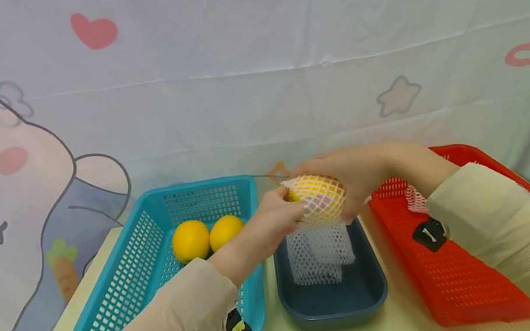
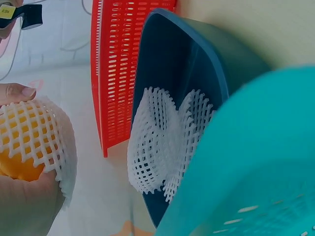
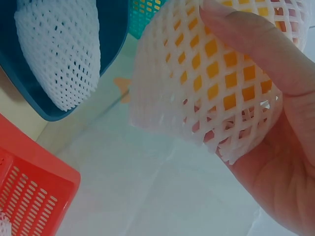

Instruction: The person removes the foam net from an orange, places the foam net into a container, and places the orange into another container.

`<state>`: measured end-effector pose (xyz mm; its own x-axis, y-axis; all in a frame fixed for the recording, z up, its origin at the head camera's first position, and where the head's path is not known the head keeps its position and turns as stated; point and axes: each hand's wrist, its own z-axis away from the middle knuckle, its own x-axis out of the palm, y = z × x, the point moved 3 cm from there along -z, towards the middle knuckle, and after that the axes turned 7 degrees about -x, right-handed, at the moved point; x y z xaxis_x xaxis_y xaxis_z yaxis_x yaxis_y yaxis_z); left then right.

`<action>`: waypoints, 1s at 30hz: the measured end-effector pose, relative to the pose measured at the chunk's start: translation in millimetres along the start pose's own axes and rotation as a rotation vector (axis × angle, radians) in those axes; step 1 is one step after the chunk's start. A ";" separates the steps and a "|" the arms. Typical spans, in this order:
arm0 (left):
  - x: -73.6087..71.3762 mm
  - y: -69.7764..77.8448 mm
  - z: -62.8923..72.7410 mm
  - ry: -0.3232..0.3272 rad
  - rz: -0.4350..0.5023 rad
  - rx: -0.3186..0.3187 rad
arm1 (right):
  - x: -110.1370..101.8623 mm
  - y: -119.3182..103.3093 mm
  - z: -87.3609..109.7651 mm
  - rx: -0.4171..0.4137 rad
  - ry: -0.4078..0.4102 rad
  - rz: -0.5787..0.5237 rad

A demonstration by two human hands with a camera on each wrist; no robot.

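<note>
Both hands hold an orange partly covered by a white foam net sleeve, above the dark blue bin. My left hand grips the fruit at its left end, where bare peel shows in the left wrist view. From the other side, my right hand curls round the sleeve, with its thumb lying across the mesh. The sleeve's loose edge hangs past the fruit. Some fingers are hidden behind the fruit.
White foam sleeves lie in the dark blue bin. A turquoise basket at left holds two bare oranges. The red basket at right contains a netted piece, partly hidden by the right arm. A printed cloth hangs behind.
</note>
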<state>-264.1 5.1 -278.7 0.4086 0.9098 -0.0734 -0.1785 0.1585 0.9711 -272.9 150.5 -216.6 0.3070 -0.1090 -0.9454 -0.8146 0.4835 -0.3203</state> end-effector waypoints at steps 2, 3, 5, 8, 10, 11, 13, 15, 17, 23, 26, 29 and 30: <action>-1.2 -0.1 0.1 -0.012 -0.006 0.013 | -0.4 0.3 0.3 -0.002 0.001 -0.023; -1.9 0.1 0.5 -0.017 -0.009 0.017 | -0.8 0.7 0.4 0.000 0.002 -0.029; -3.1 0.0 0.2 -0.025 -0.011 0.029 | -1.3 1.2 1.0 0.011 0.004 -0.045; -4.3 -0.7 -0.3 -0.025 -0.021 0.032 | -1.6 2.0 2.4 0.038 0.005 -0.042; -4.4 -1.3 -0.8 -0.024 -0.019 0.027 | -1.4 2.8 3.6 0.062 0.008 -0.034; -4.4 -1.4 -1.0 -0.025 -0.020 0.026 | -1.2 3.3 4.2 0.070 0.011 -0.028; -4.4 -1.3 -0.8 -0.028 -0.021 0.026 | -0.9 4.5 5.3 0.085 0.019 -0.020; -4.5 -1.0 -1.2 -0.028 -0.019 0.026 | -0.8 5.2 5.9 0.098 0.029 -0.018; -4.9 -0.8 -1.8 -0.025 -0.020 0.025 | -0.7 5.7 6.2 0.101 0.040 -0.019; -8.0 -1.5 -2.9 -0.023 -0.014 0.014 | -1.0 7.0 7.5 0.116 0.070 -0.034; -9.2 -1.7 -2.9 -0.043 -0.008 0.022 | -1.0 8.3 8.7 0.125 0.080 -0.039; -10.2 -2.0 -2.6 -0.061 -0.009 0.039 | -1.1 9.4 9.5 0.127 0.089 -0.033; -10.4 -2.0 -2.5 -0.064 -0.009 0.043 | -1.2 9.6 9.6 0.124 0.091 -0.028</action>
<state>-270.2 -3.7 -280.5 0.4666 0.8818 -0.0691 -0.1365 0.1490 0.9794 -276.4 163.7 -218.0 0.2780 -0.1998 -0.9396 -0.7374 0.5825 -0.3420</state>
